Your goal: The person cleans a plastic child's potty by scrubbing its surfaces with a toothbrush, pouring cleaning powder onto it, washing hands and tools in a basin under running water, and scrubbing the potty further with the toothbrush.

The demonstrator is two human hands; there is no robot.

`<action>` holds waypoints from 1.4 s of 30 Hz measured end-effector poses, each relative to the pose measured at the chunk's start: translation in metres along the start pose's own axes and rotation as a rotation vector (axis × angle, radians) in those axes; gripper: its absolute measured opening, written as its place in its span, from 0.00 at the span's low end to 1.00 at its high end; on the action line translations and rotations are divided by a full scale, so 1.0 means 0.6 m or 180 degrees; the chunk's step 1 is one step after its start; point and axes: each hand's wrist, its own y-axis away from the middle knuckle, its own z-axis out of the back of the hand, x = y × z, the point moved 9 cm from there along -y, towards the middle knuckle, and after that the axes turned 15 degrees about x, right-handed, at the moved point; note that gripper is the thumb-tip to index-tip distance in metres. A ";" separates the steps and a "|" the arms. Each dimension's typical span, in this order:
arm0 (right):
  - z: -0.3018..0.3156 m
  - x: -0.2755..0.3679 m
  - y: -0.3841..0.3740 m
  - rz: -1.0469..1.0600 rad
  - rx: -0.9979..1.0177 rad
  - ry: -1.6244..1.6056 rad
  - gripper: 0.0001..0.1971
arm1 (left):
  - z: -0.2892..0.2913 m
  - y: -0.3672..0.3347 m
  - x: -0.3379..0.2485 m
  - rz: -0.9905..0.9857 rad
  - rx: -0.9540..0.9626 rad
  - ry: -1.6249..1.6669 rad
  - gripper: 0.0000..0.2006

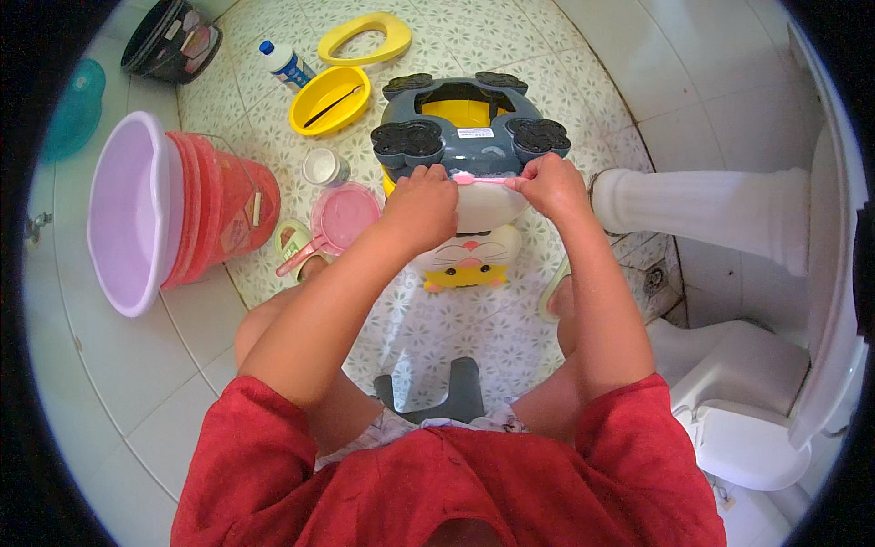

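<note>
In front of me a child's potty (469,150) lies tipped over, its dark grey underside with black feet turned up. Its white cat-like face (467,253) points down toward the patterned floor. My right hand (558,190) is closed around the handle of a pink toothbrush (488,180), whose head rests against the seam between the grey and white parts. My left hand (421,208) is closed on the potty's left edge, close to the brush head; its fingertips are partly hidden.
A lilac basin (128,219) and red bucket (219,205) stand left, near a pink dipper (351,219) and white tub (324,168). Beyond are a yellow bowl (314,111) holding a dark brush, a bottle (288,67) and yellow seat ring (390,35). A white pedestal (702,214) borders the right.
</note>
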 end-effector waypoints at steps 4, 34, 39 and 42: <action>0.024 -0.065 -0.010 0.0027 0.0022 -0.0090 0.16 | 0.008 0.006 -0.002 -0.0071 -0.0008 0.0031 0.13; -0.013 -0.013 0.002 0.0147 0.0038 0.0203 0.15 | -0.001 0.006 -0.022 -0.0140 0.0038 0.0070 0.22; -0.006 -0.068 -0.006 -0.0201 0.0595 -0.0070 0.16 | -0.003 0.006 -0.020 -0.0090 0.0084 0.0089 0.22; -0.027 -0.024 -0.007 0.0125 0.0376 0.0283 0.16 | -0.007 0.000 -0.023 -0.0174 0.0018 0.0016 0.16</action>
